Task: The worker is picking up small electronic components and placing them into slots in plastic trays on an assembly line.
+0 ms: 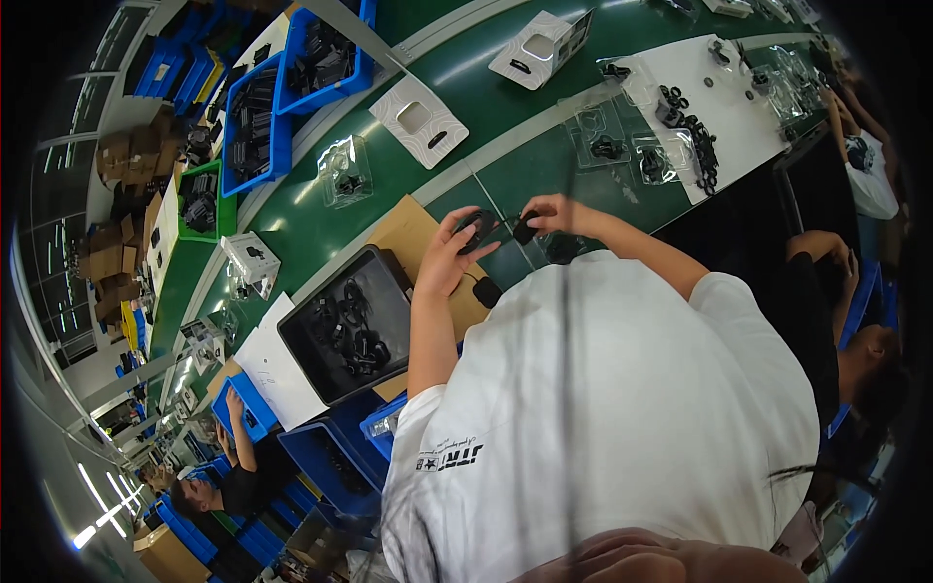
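Near the table [530,180] edge, hands [448,260] apart

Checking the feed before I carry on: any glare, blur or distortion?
Head view: glare streaks the green bench and glints off a clear plastic tray; head view: blurred dark streak crosses the white shirt; head view: bench edges bend toward the black rim; head view: left hand and right hand look clear, their black pieces lack detail.

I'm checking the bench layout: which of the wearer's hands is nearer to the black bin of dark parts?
Left. The left hand is just above and right of the black bin in the picture; the right hand is farther right, beyond the left.
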A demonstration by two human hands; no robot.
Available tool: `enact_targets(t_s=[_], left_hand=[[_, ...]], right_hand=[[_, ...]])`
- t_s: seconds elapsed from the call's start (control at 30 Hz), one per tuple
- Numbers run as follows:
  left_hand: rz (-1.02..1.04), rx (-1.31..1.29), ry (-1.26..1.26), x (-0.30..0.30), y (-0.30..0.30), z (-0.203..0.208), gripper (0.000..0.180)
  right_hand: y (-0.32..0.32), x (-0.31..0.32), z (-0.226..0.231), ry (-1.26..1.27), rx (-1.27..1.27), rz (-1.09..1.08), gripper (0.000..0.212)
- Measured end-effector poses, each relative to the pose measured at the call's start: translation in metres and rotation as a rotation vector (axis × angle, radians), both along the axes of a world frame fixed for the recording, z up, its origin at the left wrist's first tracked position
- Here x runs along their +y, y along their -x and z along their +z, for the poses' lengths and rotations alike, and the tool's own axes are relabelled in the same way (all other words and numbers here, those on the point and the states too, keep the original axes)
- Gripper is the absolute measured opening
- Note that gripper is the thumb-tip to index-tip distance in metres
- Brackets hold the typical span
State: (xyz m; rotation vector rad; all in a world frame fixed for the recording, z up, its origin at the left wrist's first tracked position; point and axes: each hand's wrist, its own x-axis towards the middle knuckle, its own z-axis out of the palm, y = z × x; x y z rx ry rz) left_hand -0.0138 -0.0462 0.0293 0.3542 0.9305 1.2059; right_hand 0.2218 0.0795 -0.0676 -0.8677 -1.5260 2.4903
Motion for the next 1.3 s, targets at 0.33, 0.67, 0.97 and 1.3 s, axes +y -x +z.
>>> enact_targets(t_s=[0.33, 0.67, 0.97, 1.3], left_hand=[[-0.779, 0.973, 0.062, 0.013, -0.024, -0.038, 0.029], [-0.060, 1.759, -0.470, 0.008, -0.051, -0.091, 0.035], [-0.391, 0.337, 0.234, -0.010, -0.081, -0.104, 0.043], [-0.218, 1.615, -0.110, 0.000, -0.059, -0.114, 0.038]], right_hand=[[-0.027, 0.031, 0.015, -0.998, -0.182, 0.053, 0.021], [-0.019, 0.016, -0.009, -1.076, -0.399, -0.033, 0.017], [-0.009, 0.036, -0.023, -1.142, -0.493, 0.040, 0.021], [-0.017, 0.011, -0.021, -1.423, -0.417, -0.143, 0.025]])
